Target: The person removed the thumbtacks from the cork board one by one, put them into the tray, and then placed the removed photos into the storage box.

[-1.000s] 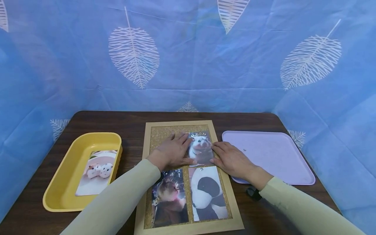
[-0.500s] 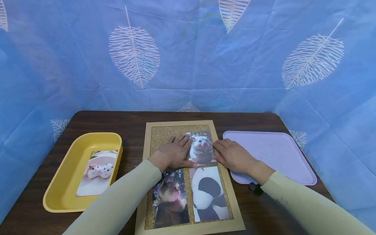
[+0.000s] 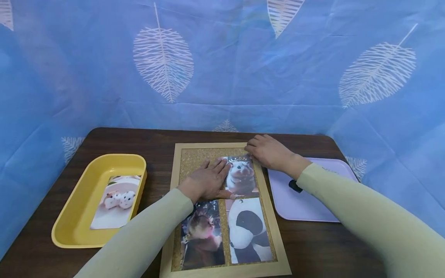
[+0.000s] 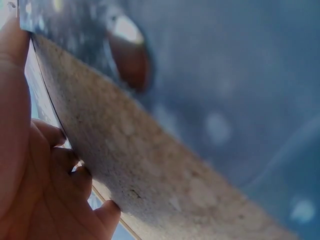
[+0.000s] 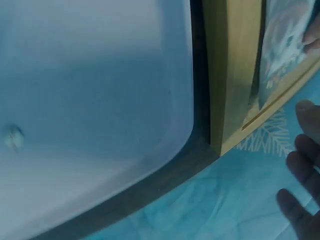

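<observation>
My left hand [image 3: 205,183] lies flat on a wood-framed cork board [image 3: 194,156]. Its fingertips and thumb touch a photo of a crowned white hamster [image 3: 240,179] at the board's upper right. At that same corner, my right hand [image 3: 269,151] hovers by the frame, fingers loosely bent; in the right wrist view its fingers [image 5: 302,165] hold nothing. Below sit two more photos: a dark animal picture [image 3: 203,235] and a black-and-white animal picture [image 3: 248,231] with a silver thumbtack [image 3: 241,201] at its top. A shiny dome-headed tack [image 4: 130,55] shows on a photo in the left wrist view.
On the left stands a yellow tray [image 3: 66,227] holding a photo of two hamsters [image 3: 118,199]. A lilac tray [image 3: 302,208] is to the right of the board, partly under my right arm, with a small tack [image 5: 14,137] on it. Behind the table [image 3: 160,139] hangs a blue leaf-print cloth.
My right hand has left the hamster photo's right edge and moved up to the board's upper right corner. My left hand stays in place on the photo.
</observation>
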